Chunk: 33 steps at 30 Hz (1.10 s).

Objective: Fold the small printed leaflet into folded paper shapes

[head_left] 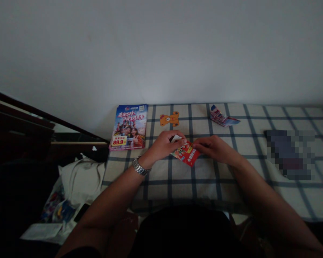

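Observation:
Between my hands, low over the checked cloth, is a red printed leaflet with yellow lettering and cartoon figures. My left hand, with a metal watch at its wrist, grips the leaflet's left side, and a white patch of paper shows by its fingers. At the upper right edge, the fingers of my right hand pinch the same leaflet. Just beyond my left hand lies a flat orange teddy bear figure. Farther back on the right rests a folded, colourful leaflet, partly standing up.
A stack of blue printed flyers lies at the left end of the checked cloth. To the right is a blurred dark item. A wall rises behind. White bags sit lower left, beside dark furniture.

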Each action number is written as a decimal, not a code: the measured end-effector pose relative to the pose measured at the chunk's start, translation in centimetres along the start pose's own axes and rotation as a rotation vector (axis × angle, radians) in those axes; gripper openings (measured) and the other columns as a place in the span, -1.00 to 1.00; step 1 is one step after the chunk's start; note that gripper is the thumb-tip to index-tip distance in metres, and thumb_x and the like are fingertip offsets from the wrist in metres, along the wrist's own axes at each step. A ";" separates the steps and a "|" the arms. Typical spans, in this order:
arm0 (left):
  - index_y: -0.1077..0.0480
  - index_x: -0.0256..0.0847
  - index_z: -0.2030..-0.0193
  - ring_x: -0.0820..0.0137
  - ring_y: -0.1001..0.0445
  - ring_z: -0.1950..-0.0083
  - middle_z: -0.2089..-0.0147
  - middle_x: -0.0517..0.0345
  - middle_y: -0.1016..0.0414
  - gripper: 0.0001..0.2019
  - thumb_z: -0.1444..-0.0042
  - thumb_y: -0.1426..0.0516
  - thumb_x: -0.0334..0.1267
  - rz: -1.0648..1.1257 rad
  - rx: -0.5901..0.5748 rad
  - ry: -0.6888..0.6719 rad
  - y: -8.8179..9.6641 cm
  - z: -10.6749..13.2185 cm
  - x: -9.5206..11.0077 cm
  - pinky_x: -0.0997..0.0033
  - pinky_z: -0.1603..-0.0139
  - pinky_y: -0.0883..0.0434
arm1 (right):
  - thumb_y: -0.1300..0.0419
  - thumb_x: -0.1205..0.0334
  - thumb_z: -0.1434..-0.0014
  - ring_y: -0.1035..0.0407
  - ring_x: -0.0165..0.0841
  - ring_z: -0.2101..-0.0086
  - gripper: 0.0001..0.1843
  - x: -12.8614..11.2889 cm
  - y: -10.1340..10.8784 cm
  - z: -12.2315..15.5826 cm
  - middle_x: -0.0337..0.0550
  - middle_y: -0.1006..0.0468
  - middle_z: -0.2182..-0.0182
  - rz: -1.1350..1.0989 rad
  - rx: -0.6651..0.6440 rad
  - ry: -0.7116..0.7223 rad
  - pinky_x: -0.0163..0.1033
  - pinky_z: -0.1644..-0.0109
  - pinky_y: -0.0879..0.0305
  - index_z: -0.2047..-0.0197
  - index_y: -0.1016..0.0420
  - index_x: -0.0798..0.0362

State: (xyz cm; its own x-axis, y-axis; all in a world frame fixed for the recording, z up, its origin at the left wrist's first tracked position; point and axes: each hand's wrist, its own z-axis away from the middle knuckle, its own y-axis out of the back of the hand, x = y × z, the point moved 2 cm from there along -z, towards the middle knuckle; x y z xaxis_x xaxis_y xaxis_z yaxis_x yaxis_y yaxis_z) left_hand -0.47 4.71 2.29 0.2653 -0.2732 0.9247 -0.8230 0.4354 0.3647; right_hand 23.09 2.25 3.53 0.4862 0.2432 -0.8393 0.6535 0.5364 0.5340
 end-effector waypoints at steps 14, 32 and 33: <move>-0.61 -0.21 0.18 0.37 -0.53 0.25 0.28 0.14 -0.63 -0.62 -0.31 -0.27 0.11 0.022 0.047 0.018 0.2 -0.1 -0.1 0.45 0.21 -0.39 | -0.12 -0.13 -0.48 -0.38 -0.38 0.42 -0.54 0.8 0.2 0.0 -0.23 -0.59 0.42 -0.085 0.005 -0.012 -0.28 0.33 -0.22 0.17 -0.66 0.06; -0.57 -0.19 0.21 0.41 -0.53 0.25 0.28 0.20 -0.62 -0.82 -0.33 -0.24 -0.13 0.023 -0.032 -0.019 -1.6 0.3 0.0 0.45 0.19 -0.37 | -0.13 -0.07 -0.47 -0.29 -0.43 0.46 -0.57 0.5 -1.3 -0.4 -0.26 -0.50 0.47 -0.025 0.106 0.052 -0.29 0.36 -0.17 0.25 -0.60 0.07; -0.57 -0.20 0.21 0.41 -0.53 0.24 0.27 0.19 -0.62 -0.82 -0.33 -0.24 -0.15 0.026 -0.031 -0.022 -1.7 0.3 0.0 0.45 0.18 -0.37 | -0.13 -0.07 -0.48 -0.28 -0.43 0.46 -0.56 0.5 -1.4 -0.3 -0.27 -0.49 0.48 -0.015 0.099 0.049 -0.29 0.36 -0.16 0.26 -0.60 0.07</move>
State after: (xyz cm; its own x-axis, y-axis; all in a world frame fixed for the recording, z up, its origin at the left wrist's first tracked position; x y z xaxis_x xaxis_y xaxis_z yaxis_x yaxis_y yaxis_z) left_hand 0.75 3.76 1.64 0.2327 -0.2799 0.9314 -0.8137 0.4686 0.3441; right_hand 22.22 1.90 2.34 0.4484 0.2766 -0.8500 0.7160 0.4581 0.5268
